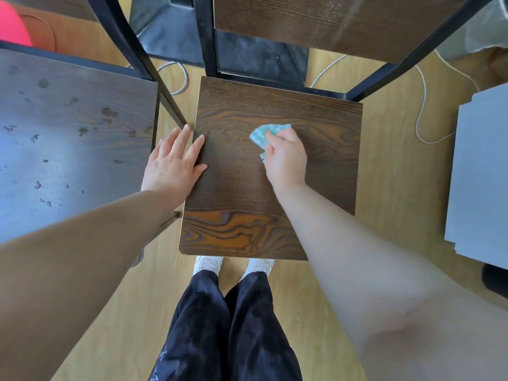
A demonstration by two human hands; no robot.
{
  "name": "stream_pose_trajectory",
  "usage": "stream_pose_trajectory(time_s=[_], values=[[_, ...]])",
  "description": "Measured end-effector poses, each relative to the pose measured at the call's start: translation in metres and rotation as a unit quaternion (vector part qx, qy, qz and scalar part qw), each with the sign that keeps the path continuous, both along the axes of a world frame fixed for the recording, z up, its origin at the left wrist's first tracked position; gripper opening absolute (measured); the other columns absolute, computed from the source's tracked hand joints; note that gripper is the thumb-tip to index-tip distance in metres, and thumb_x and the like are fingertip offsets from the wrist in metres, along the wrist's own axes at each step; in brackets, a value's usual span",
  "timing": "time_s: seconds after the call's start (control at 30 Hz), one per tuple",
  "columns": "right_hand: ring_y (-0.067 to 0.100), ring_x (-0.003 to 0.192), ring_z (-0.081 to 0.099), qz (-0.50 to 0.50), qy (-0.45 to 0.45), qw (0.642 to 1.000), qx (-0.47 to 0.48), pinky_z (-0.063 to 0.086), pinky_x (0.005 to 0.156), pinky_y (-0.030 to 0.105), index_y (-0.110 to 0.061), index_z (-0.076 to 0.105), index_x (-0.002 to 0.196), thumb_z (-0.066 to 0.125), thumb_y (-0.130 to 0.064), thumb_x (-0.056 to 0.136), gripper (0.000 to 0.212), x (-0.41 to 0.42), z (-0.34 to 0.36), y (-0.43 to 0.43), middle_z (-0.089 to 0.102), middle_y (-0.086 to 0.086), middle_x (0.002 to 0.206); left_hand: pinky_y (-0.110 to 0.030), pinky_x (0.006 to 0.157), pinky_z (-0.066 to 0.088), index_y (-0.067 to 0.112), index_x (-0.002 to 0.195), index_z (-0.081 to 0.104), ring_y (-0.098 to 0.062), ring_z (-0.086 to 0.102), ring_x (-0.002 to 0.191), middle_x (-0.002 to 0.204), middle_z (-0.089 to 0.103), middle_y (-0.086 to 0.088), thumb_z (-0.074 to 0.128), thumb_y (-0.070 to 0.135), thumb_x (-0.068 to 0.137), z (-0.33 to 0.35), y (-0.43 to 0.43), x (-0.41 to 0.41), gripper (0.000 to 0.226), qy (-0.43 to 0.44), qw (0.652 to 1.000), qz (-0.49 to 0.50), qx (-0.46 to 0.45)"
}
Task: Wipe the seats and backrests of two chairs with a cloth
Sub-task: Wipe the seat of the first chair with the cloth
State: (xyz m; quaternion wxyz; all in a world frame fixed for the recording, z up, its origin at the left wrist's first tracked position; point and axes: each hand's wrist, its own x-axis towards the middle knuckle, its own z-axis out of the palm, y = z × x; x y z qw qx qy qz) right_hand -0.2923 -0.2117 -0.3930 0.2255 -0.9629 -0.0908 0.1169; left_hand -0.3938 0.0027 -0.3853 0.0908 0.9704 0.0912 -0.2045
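A dark wood-grain chair seat (pixel 236 188) lies straight below me, its backrest (pixel 343 20) on a black frame at the top. My right hand (pixel 286 158) grips a crumpled teal and white cloth (pixel 264 133) and presses it on the middle of the seat. With fingers straight, my left hand (pixel 173 160) rests flat on the seat's left edge. A second chair seat (pixel 68 138), marked with dark spots, sits to the left.
A black frame bar (pixel 143 67) of the left chair runs between the two seats. White cables (pixel 423 105) lie on the wooden floor behind. A grey board (pixel 481 174) sits at the right. My legs and white shoes (pixel 233 265) stand at the seat's front edge.
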Motion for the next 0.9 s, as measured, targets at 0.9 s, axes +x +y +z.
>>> stream_pose_trajectory(time_s=[0.9], values=[[0.019,0.092,0.062,-0.018,0.033,0.990,0.133,0.038,0.081,0.009,-0.006,0.075,0.108,0.064,-0.008,0.087,0.023,-0.024,0.029,-0.047,0.065,0.009,0.102,-0.047,0.121,0.019,0.026,0.158,0.017,-0.026,0.006,0.152,0.167,0.008,-0.005,0.036,0.047,0.104,-0.002,-0.012,-0.003,0.061,0.013,1.000,0.021,0.008]])
